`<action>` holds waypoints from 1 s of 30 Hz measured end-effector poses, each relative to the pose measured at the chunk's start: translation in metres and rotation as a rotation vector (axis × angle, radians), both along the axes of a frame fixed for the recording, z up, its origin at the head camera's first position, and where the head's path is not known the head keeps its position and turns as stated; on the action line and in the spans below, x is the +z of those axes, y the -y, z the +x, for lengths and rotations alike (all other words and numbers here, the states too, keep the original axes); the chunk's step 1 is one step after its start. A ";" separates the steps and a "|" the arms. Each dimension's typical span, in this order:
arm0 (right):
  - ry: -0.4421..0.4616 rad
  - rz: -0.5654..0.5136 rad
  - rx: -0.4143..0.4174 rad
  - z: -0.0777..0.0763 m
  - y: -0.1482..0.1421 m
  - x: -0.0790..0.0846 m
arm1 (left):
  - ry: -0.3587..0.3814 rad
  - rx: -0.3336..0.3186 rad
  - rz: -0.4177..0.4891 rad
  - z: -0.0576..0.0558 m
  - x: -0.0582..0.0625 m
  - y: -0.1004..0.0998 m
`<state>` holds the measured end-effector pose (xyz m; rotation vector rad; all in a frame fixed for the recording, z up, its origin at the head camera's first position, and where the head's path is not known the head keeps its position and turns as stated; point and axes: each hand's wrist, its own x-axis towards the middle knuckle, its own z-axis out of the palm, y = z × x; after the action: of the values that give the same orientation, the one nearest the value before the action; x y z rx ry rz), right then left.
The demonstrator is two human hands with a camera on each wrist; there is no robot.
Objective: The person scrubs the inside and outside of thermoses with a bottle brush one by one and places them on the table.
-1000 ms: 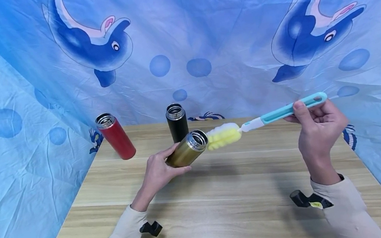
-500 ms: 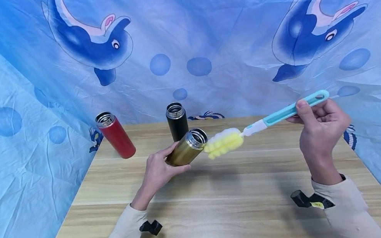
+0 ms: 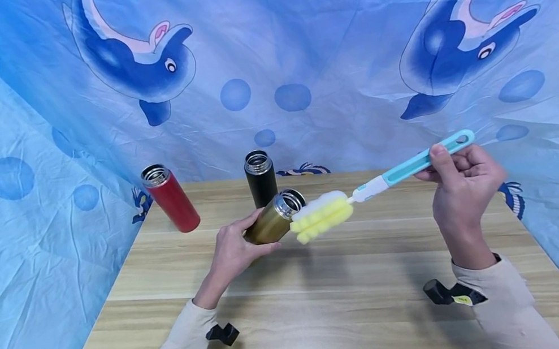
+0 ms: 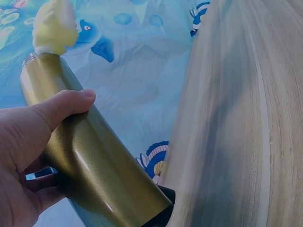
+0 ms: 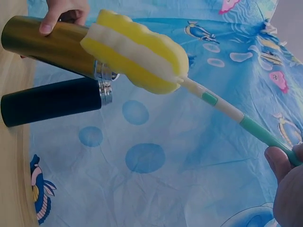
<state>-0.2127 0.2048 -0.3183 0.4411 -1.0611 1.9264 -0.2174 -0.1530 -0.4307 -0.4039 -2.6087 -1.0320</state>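
My left hand (image 3: pixel 236 250) grips a gold vacuum flask (image 3: pixel 268 225) around its body, tilted so its uncapped steel mouth points up and to the right. In the left wrist view the thumb lies across the flask (image 4: pixel 102 165). My right hand (image 3: pixel 466 186) pinches the turquoise handle of a bottle brush (image 3: pixel 407 168). The brush's yellow and white sponge head (image 3: pixel 322 215) is outside the flask, just in front of its mouth and partly overlapping the rim in the head view. Whether sponge and rim touch, I cannot tell.
A black flask (image 3: pixel 261 182) without a cap stands upright behind the gold one. Further left, an uncapped red flask (image 3: pixel 172 200) stands on the wooden table (image 3: pixel 325 317). A blue dolphin-print sheet (image 3: pixel 345 116) hangs along the table's back and sides.
The brush's sponge head has dropped lower and shifted left, across the front of the flask's mouth. My right hand has moved slightly left; the left hand and flask stay almost still.
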 end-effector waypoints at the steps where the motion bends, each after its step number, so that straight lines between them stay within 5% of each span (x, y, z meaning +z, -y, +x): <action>1: 0.003 -0.003 0.001 0.000 0.000 -0.001 | -0.001 0.001 0.001 0.000 0.000 0.000; 30: -0.062 -0.088 0.054 0.005 0.023 0.003 | 0.026 0.000 -0.027 -0.001 0.000 -0.003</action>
<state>-0.2074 0.1817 -0.3149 0.4809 -0.9298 1.9857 -0.2182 -0.1500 -0.4307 -0.3987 -2.6484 -1.0097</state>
